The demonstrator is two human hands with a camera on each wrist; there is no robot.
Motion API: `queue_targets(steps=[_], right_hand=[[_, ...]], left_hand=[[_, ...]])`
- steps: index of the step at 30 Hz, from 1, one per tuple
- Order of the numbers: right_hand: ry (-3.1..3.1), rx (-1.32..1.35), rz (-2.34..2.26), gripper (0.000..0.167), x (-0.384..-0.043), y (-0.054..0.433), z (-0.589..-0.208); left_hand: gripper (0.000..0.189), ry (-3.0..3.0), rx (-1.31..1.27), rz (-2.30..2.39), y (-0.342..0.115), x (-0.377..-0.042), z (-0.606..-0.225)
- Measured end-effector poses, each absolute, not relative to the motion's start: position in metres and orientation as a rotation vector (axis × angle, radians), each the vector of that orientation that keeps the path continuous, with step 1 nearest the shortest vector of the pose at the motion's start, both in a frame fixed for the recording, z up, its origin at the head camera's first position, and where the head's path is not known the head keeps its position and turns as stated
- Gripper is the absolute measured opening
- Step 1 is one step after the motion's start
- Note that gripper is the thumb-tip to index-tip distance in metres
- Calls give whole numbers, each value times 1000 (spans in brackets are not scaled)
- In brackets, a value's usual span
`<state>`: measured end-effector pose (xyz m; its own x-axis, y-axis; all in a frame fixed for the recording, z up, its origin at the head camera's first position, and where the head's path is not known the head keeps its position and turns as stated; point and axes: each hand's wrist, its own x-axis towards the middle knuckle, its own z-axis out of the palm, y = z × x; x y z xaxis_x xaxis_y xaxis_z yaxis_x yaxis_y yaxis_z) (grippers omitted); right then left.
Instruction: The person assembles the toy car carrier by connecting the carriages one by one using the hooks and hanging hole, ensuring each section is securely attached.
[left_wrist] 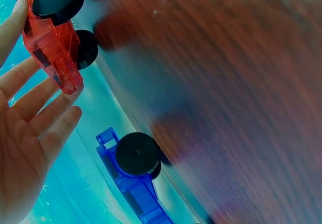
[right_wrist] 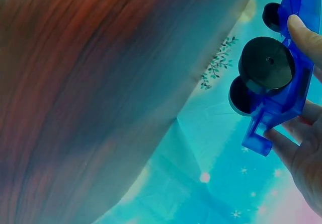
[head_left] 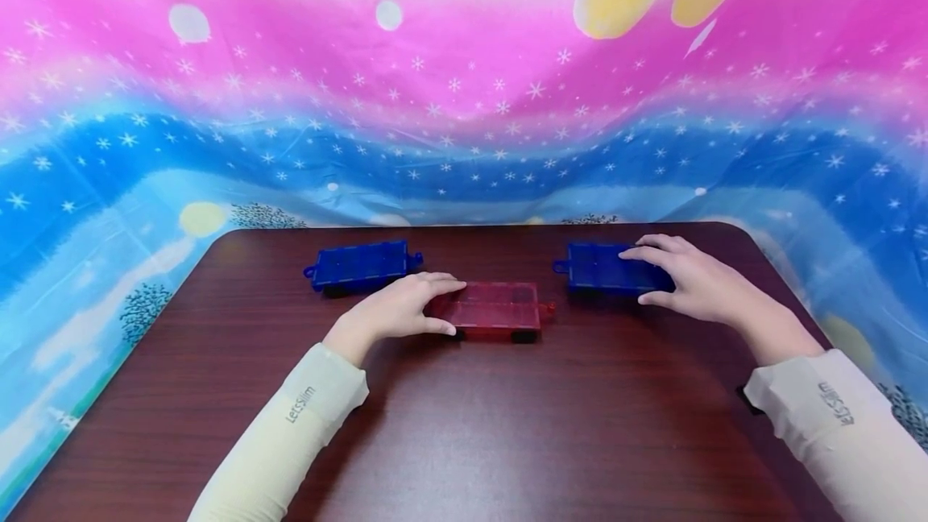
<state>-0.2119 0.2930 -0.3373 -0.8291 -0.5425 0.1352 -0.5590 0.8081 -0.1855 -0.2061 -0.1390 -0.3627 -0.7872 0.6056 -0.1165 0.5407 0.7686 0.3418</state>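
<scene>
My left hand point(head_left: 395, 308) holds the left end of a see-through red toy car base point(head_left: 500, 306), thumb at the near side and fingers over the far side. Black wheels point(left_wrist: 58, 2) and the underside of the red base show in the left wrist view. At the back right, my right hand point(head_left: 699, 276) grips the right end of a blue toy car base point(head_left: 598, 268). Its thumb lies along one side in the right wrist view, near a black wheel point(right_wrist: 266, 65). The blue base has a hitch loop point(head_left: 561, 266) pointing left, toward the red one's hook point(head_left: 548, 308).
Another blue car base point(head_left: 362, 263) stands at the back left of the dark wooden table point(head_left: 493, 425), beyond my left hand. A patterned cloth point(head_left: 464, 135) hangs behind the table's back edge and along its sides.
</scene>
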Motion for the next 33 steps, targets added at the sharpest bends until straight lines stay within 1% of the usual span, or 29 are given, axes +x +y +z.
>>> queue_targets(steps=[10,33], right_hand=[[-2816,967,293,61,-198,297,-336],[-2791,971,350,64,-175,298,-352]], left_hand=[[76,2749,896,418,-138,-208,-364],[76,2751,909,406,-135,-211,-365]])
